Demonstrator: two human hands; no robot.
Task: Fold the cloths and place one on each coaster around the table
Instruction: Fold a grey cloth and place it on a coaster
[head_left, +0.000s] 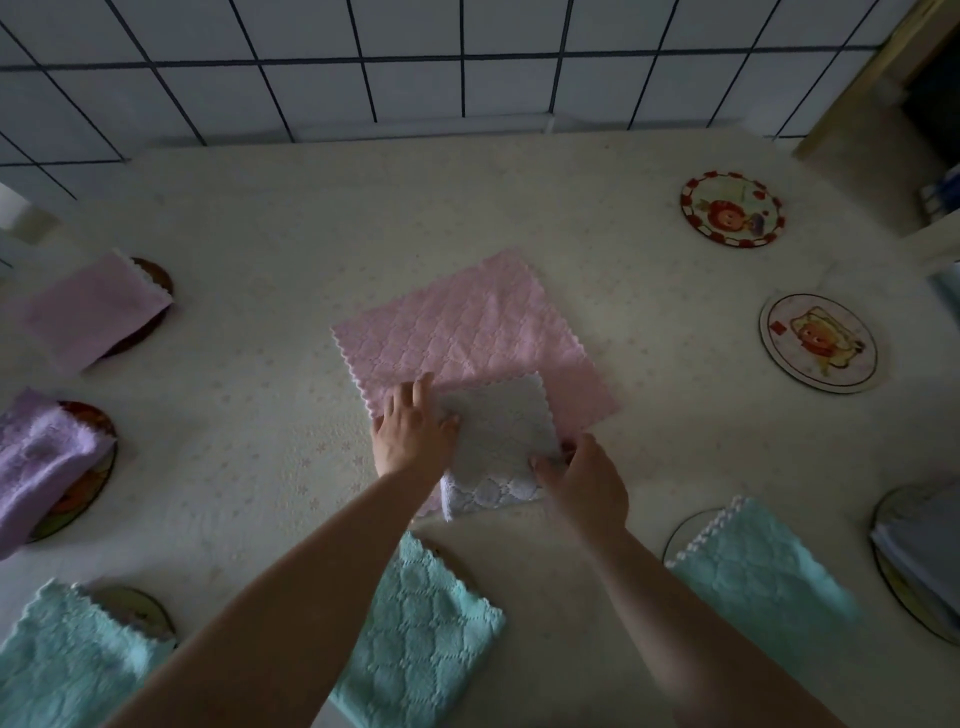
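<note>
A folded white cloth (498, 436) lies on the near corner of an unfolded pink cloth (467, 322) in the middle of the table. My left hand (410, 431) rests on the white cloth's left edge with its fingers curled over it. At the cloth's right edge, my right hand (587, 475) pinches it. Two round picture coasters at the right, a far coaster (732, 209) and a nearer coaster (819, 343), lie bare. Folded cloths sit on the other coasters: pink (93, 312), purple (41, 462), teal at near left (67, 660), teal at centre (421, 634), teal at right (758, 566), grey (919, 540).
The table carries a cream patterned tablecloth (249, 395). A white tiled wall (415, 67) runs behind the far edge. A doorway or cabinet (883, 93) stands at the far right.
</note>
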